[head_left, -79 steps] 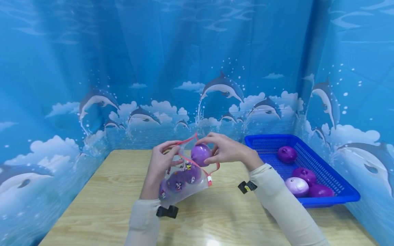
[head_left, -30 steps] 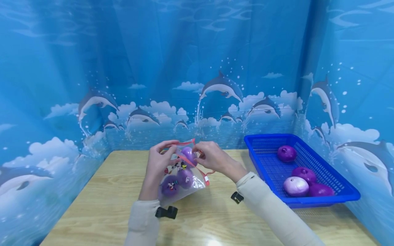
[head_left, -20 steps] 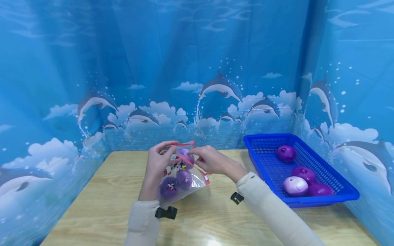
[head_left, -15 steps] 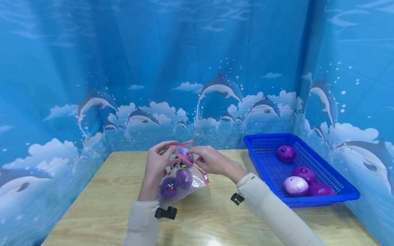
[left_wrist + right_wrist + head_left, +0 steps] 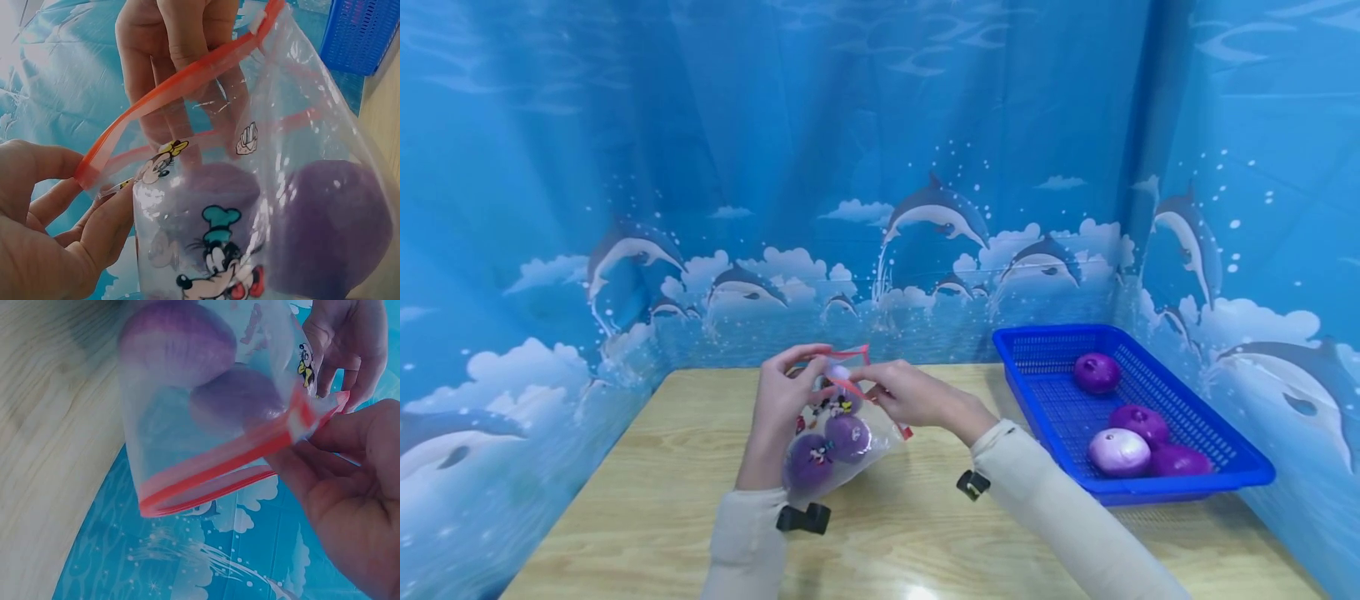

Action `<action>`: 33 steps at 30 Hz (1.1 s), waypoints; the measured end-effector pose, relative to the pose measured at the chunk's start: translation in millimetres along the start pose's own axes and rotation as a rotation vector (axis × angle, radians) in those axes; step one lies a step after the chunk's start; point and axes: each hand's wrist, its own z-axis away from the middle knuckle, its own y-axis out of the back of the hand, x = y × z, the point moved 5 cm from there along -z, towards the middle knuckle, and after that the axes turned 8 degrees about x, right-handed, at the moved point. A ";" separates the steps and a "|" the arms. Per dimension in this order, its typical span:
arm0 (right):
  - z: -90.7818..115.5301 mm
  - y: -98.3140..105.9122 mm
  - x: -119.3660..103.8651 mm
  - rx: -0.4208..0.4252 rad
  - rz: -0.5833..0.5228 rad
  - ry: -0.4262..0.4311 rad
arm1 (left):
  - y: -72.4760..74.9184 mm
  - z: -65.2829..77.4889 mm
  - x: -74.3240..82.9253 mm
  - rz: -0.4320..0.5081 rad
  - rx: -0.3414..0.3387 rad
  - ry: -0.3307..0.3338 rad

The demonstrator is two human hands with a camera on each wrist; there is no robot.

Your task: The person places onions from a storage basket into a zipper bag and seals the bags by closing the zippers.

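In the head view, a clear zip bag [image 5: 868, 462] with red zip strips and cartoon prints hangs tilted over the table, several purple onions [image 5: 811, 461] inside. My left hand [image 5: 786, 400] pinches the bag's rim at its left end. My right hand [image 5: 917, 396] is at the mouth. In the left wrist view, the right hand's fingers [image 5: 147, 94] reach down past the red zip strip [image 5: 169, 87] into the bag, fairly straight. Just below their tips sits one onion [image 5: 219, 187]. The right wrist view shows the red strip [image 5: 219, 459] crossing beside the right hand [image 5: 356, 494].
At the right stands a blue slotted basket [image 5: 1247, 471] holding a few dark purple onions [image 5: 1097, 372] and a paler one [image 5: 1118, 452]. The wooden table [image 5: 670, 500] lies under the bag. A blue dolphin-print curtain [image 5: 820, 150] encloses the back and sides.
My right hand has moved left and down from gripping an onion at the mouth to reaching inside the bag. That onion has sunk into the bag. My left hand stays at the rim.
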 end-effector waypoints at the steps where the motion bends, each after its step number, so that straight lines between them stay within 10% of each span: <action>1: 0.1 -1.0 0.5 -0.015 -0.005 -0.009 | 0.1 -0.1 -0.1 -0.003 0.003 -0.001; 33: -1.2 -11.1 2.7 -0.020 -0.402 -0.097 | -0.6 1.4 2.2 0.003 -0.014 -0.056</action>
